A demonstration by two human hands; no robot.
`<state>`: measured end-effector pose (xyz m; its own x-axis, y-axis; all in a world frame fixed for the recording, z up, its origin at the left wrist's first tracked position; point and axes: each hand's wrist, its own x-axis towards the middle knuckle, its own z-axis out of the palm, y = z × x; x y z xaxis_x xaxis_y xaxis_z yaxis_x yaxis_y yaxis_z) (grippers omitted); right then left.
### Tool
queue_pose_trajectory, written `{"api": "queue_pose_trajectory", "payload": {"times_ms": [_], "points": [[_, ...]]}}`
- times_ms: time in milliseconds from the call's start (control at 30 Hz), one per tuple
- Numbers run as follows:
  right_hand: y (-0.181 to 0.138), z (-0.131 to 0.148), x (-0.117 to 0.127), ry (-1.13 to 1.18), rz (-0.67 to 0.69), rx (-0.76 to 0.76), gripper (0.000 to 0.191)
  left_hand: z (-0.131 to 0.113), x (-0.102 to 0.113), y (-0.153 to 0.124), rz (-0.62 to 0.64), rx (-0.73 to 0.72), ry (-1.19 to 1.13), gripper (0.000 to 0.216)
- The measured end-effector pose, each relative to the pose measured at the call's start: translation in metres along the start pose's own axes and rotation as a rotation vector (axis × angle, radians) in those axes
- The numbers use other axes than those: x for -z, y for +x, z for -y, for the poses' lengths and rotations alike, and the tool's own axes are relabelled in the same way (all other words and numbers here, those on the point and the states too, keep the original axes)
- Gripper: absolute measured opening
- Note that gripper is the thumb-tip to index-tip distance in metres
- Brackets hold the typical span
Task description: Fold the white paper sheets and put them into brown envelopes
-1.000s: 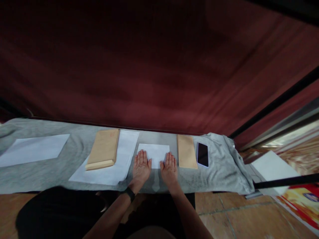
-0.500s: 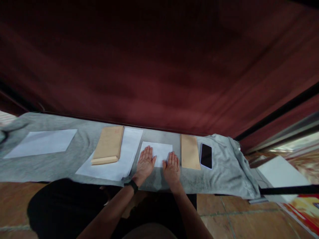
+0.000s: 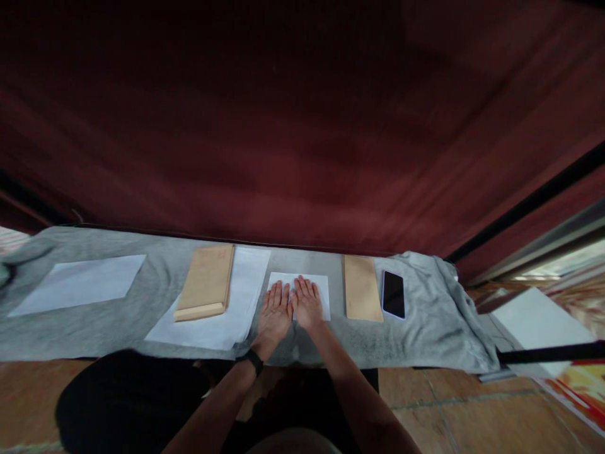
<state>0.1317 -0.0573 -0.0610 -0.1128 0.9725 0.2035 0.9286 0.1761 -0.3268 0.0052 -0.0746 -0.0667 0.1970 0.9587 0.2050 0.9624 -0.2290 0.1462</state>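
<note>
Overall, a dark red, smooth-looking wall [image 3: 293, 157] fills the upper half of the frame. Brown square floor tiles [image 3: 472, 410] show along the lower edge, clearest at lower right. Between them a long surface draped in grey, soft-looking cloth [image 3: 163, 271] crosses the frame. On it, left of centre, lies a loose stack of large white paper sheets [image 3: 189, 337], and at far left another flat white paper sheet [image 3: 80, 285]. A thick rectangular stack of brown paper envelopes [image 3: 205, 277] rests on the loose stack.

At the centre are the left hand [image 3: 275, 315] and the right hand [image 3: 308, 307], side by side, palms down. Each grip is flattened out, fingers straight, clasping nothing. Right of them lies a brown rectangular paper envelope [image 3: 363, 290]. The small white paper rectangle [image 3: 324, 291] lies directly beneath both grips, its far edge and right side showing past the fingers. Right of the single envelope is a black-screened phone with a pale purple edge [image 3: 394, 295]. Smallest is the black wristband [image 3: 256, 362] on the left wrist.
</note>
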Motion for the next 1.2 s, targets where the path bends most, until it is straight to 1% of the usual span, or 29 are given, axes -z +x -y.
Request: {"api": "queue_pose_trajectory", "payload": {"times_ms": [133,233,400,500,633,700,767,900,1033,1133,1200], "points": [[0.007,-0.012,0.001,-0.043,-0.013,-0.073,0.051,-0.001,-0.001,-0.001,-0.016,0.008,-0.013,0.059],[0.005,-0.022,0.004,-0.072,-0.026,-0.106,0.053,-0.002,0.001,-0.001,-0.012,0.017,-0.018,0.059],[-0.016,-0.032,0.003,-0.113,-0.111,-0.139,0.055,-0.002,0.005,0.001,0.014,0.016,-0.020,0.059],[-0.031,-0.034,0.004,-0.119,-0.168,-0.126,0.056,-0.009,0.004,0.001,0.033,0.020,-0.022,0.059],[-0.045,-0.033,0.010,-0.125,-0.164,-0.123,0.056,-0.023,0.000,0.000,0.048,-0.100,-0.060,0.056],[-0.050,-0.032,0.014,-0.132,-0.155,-0.119,0.055,-0.026,-0.002,0.001,0.040,-0.126,-0.068,0.056],[-0.055,-0.031,0.017,-0.141,-0.159,-0.109,0.055,-0.025,-0.002,0.003,0.029,-0.098,-0.060,0.056],[-0.066,-0.033,0.020,-0.154,-0.181,-0.099,0.056,-0.015,0.001,0.004,0.019,0.019,-0.048,0.059],[-0.077,-0.035,0.021,-0.159,-0.194,-0.098,0.056,-0.008,0.004,-0.006,-0.019,0.135,-0.055,0.060],[-0.083,-0.036,0.021,-0.157,-0.195,-0.099,0.056,-0.003,0.005,-0.015,-0.070,0.175,-0.101,0.056],[-0.085,-0.035,0.021,-0.153,-0.191,-0.104,0.056,0.002,0.008,-0.015,-0.070,0.205,-0.147,0.056]]}}
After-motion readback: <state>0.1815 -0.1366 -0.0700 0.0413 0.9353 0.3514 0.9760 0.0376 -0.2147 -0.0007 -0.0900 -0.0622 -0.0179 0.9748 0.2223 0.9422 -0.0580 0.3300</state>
